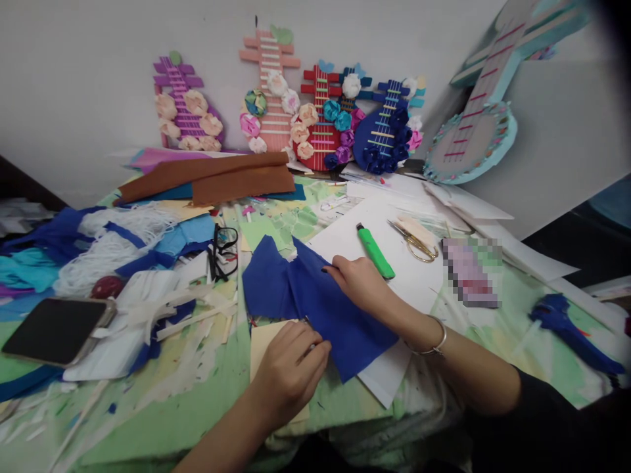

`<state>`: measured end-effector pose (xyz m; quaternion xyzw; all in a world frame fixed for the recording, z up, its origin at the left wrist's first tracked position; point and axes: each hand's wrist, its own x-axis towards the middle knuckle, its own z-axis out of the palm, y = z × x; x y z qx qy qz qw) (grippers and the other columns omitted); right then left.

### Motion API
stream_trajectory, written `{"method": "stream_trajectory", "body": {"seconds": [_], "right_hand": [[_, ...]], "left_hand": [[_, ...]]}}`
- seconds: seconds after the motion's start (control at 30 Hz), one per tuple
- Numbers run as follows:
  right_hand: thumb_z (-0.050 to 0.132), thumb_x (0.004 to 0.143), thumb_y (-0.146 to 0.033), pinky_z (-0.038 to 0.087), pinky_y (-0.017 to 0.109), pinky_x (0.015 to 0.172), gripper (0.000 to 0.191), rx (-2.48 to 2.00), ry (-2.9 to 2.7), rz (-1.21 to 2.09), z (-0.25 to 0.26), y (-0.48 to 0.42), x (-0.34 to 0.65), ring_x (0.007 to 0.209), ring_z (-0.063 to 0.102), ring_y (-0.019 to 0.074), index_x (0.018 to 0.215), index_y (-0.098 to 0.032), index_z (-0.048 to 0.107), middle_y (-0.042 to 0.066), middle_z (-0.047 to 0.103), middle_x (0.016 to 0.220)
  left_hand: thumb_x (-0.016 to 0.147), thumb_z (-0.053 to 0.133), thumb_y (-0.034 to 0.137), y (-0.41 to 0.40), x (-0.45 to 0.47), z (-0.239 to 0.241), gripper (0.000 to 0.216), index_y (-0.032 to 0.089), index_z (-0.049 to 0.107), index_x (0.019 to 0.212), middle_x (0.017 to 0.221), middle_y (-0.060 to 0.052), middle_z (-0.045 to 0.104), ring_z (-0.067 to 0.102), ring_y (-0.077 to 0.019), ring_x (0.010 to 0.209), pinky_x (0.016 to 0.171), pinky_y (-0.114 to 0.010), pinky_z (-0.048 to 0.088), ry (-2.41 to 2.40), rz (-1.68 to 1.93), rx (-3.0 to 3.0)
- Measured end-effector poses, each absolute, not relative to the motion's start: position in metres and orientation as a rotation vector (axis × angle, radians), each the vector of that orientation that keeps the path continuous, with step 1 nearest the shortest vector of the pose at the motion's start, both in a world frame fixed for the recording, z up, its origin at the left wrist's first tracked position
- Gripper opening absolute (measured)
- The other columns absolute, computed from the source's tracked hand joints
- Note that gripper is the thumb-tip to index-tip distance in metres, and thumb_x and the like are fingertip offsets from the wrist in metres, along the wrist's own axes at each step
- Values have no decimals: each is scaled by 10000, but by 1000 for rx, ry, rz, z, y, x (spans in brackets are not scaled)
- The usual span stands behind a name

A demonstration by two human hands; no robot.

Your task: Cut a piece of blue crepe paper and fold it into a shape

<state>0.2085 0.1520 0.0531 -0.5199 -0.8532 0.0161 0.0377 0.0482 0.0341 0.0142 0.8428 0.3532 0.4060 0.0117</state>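
The single head view is looking forward and down across the table (pixel 197 410) toward the wall (pixel 98 85), showing the left hand (pixel 293 364) and right hand (pixel 362 282) from close above and behind.

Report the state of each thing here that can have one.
Right hand: pinching blue sheet
Left hand: curled, grip unclear
Blue sheet: creased
Phone: screen dark
Scissors: apparently closed
Green tool: lying on white paper
Glue gun: lying on its side
Red instrument: leaning upright
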Motion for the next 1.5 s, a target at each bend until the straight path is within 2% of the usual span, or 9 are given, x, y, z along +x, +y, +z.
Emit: {"method": "stream_trajectory", "body": {"seconds": [0.53,0.67,0.8,0.93,1.07,1.17,1.27,1.37,1.5], "right_hand": [[421,968,-359,250,276,543,305,-1463,-2548,-78,93,142,199,584,595,203,858,-151,616,83,651,627],[484,939,-341,238,254,550,285,-1366,-2378,43,102,149,204,531,499,137,752,-163,603,26,590,575],[550,882,-341,239,231,544,308,-1192,-2062,374,103,163,214,488,376,89,627,-169,557,-34,492,516],[504,895,-373,252,222,514,339,-1214,-1889,435,94,177,222,460,373,82,631,-165,551,-52,450,482],[480,902,-399,287,220,496,381,-1288,-1780,477,81,186,230,452,419,91,615,-162,561,-50,460,462],[468,926,-391,372,219,526,397,-1356,-1742,510,72,194,239,501,493,103,633,-148,581,-35,510,507],[529,925,-369,505,279,656,268,-1407,-1734,547,65,201,248,696,603,128,894,-121,624,12,631,810],[546,923,-346,534,374,789,294,-1423,-1716,570,59,208,258,923,618,188,1128,-137,574,66,606,1097],[545,923,-336,524,398,827,305,-1396,-1687,592,54,213,266,977,605,204,1163,-148,563,79,589,1152]], "left_hand": [[782,593,2,33,46,13,177,110,631,918,783,-91,649,568,-189,743,691,-351,485,1060,1394,2560],[775,617,78,31,44,12,161,190,630,890,808,-49,667,604,-187,792,778,-345,473,1189,1416,2007],[864,546,215,38,47,22,66,207,481,862,823,-27,650,640,-164,759,688,-282,489,1255,1342,1586],[940,394,387,55,64,34,188,244,330,1044,817,-8,645,651,-146,696,642,-274,513,1121,1303,1300],[821,601,368,80,88,39,458,272,241,1088,844,18,604,631,-141,714,664,-264,498,1081,1369,1269],[794,598,275,101,101,42,349,244,360,1047,811,30,573,592,-131,696,682,-259,476,1103,1387,1314],[696,607,161,120,109,47,187,202,571,875,868,4,611,580,-155,846,801,-260,446,1074,1338,1423],[640,578,118,132,114,50,222,201,704,802,874,-14,688,602,-189,878,839,-286,446,1028,1207,1485],[579,575,97,138,113,45,326,185,760,833,880,-44,737,644,-207,842,792,-307,487,1019,1100,1454]]}}
